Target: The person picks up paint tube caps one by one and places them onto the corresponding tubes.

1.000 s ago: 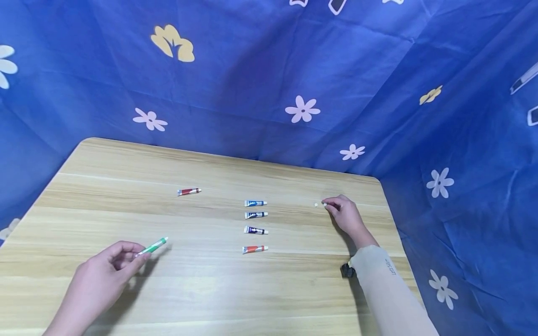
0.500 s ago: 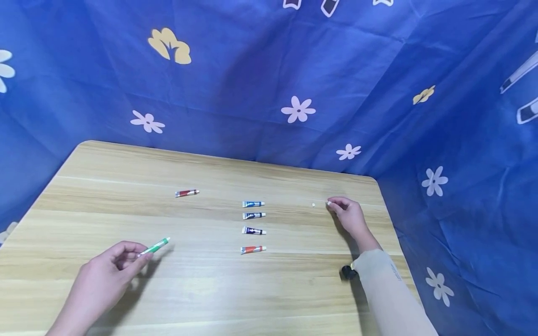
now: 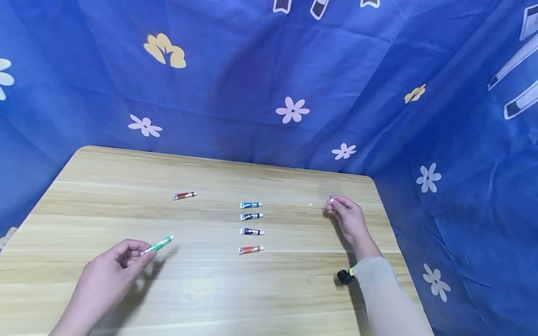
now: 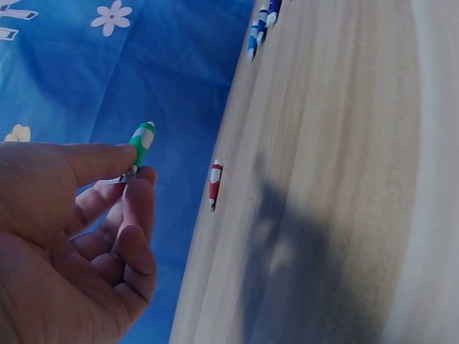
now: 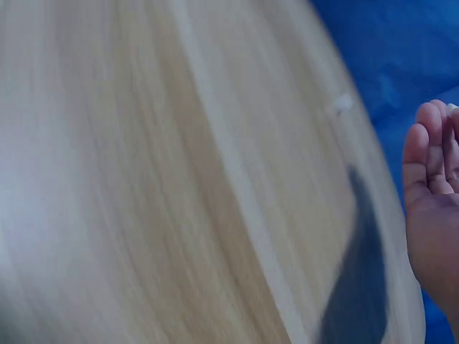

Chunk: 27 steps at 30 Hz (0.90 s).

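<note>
My left hand (image 3: 107,275) pinches a green paint tube (image 3: 160,244) between thumb and fingers, above the left part of the table. The tube's white tip points to the upper right; in the left wrist view the thumb hides part of the tube (image 4: 143,142). On the right, my right hand (image 3: 348,219) pinches a small white cap (image 3: 332,200). A second small white piece (image 3: 310,204) lies on the table just left of that hand, blurred in the right wrist view. The right hand (image 5: 434,208) shows only partly there, at the edge.
Mid-table lie a light blue tube (image 3: 251,205), a dark blue tube (image 3: 251,216), a purple tube (image 3: 251,231) and an orange-red tube (image 3: 251,250) in a column. A dark red tube (image 3: 185,195) lies farther left. Blue patterned cloth (image 3: 235,84) hangs behind the table (image 3: 201,303).
My right hand has drawn rightward from the loose white piece, and the cap in its fingers has turned more into view. The left hand holds the green tube almost still. The head view has shifted slightly.
</note>
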Each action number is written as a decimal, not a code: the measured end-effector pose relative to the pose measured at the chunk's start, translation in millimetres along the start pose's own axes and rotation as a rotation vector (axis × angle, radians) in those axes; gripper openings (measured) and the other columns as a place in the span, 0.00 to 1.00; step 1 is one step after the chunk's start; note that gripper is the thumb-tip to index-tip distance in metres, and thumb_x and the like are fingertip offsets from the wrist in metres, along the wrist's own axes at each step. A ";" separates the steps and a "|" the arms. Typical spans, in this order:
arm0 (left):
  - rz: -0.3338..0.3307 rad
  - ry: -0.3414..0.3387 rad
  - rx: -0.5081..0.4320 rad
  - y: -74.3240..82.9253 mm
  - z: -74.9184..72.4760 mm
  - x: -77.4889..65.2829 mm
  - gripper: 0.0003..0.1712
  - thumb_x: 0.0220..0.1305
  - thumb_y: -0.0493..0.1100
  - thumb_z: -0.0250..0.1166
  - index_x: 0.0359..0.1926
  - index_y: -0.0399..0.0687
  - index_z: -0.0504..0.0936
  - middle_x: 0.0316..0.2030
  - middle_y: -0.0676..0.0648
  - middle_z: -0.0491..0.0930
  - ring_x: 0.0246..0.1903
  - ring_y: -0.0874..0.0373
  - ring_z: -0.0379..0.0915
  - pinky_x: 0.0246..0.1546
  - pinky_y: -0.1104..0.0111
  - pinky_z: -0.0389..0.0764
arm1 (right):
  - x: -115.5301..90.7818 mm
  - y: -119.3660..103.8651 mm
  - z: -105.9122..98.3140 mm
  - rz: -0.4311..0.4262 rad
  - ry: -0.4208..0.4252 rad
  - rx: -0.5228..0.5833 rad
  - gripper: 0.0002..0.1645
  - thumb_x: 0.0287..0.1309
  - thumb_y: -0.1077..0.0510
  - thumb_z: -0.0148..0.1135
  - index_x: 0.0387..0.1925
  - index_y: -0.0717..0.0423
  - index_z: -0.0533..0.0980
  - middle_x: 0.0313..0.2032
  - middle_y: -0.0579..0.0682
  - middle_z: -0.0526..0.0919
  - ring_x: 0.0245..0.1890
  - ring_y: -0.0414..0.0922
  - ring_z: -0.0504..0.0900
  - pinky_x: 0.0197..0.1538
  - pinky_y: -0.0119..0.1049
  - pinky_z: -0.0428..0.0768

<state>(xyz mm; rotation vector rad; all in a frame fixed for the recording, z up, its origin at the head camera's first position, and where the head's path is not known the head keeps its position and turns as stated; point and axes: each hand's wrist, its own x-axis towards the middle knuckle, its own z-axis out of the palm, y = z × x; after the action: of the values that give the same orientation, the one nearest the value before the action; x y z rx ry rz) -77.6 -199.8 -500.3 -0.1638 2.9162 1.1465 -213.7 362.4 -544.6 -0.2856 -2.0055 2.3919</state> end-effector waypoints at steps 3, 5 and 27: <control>0.000 -0.004 -0.016 2.9 2.0 0.9 0.12 0.75 0.53 0.72 0.49 0.52 0.87 0.35 0.52 0.91 0.26 0.75 0.73 0.26 0.71 0.71 | -10.3 -2.3 0.2 -0.020 0.010 0.139 0.10 0.78 0.67 0.60 0.47 0.56 0.87 0.37 0.45 0.91 0.36 0.37 0.89 0.47 0.27 0.88; -0.006 -0.015 -0.039 4.2 4.2 1.5 0.13 0.75 0.53 0.72 0.50 0.52 0.87 0.35 0.53 0.91 0.25 0.72 0.74 0.25 0.71 0.72 | -16.9 -3.5 1.0 -0.027 0.000 0.227 0.13 0.79 0.67 0.57 0.45 0.53 0.87 0.37 0.45 0.90 0.36 0.37 0.88 0.47 0.27 0.87; -0.201 -0.178 -0.501 24.0 28.4 16.2 0.20 0.74 0.58 0.72 0.57 0.52 0.84 0.33 0.62 0.88 0.24 0.61 0.73 0.22 0.67 0.76 | -85.2 -8.6 43.5 -0.125 -0.236 0.609 0.22 0.84 0.71 0.40 0.50 0.60 0.83 0.46 0.50 0.87 0.46 0.42 0.85 0.56 0.30 0.84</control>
<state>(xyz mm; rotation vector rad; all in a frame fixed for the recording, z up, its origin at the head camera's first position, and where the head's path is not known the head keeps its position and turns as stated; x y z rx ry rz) -97.1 -164.5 -505.5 -0.3259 2.3456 1.7221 -137.2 311.0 -517.6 0.1339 -1.1994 2.8937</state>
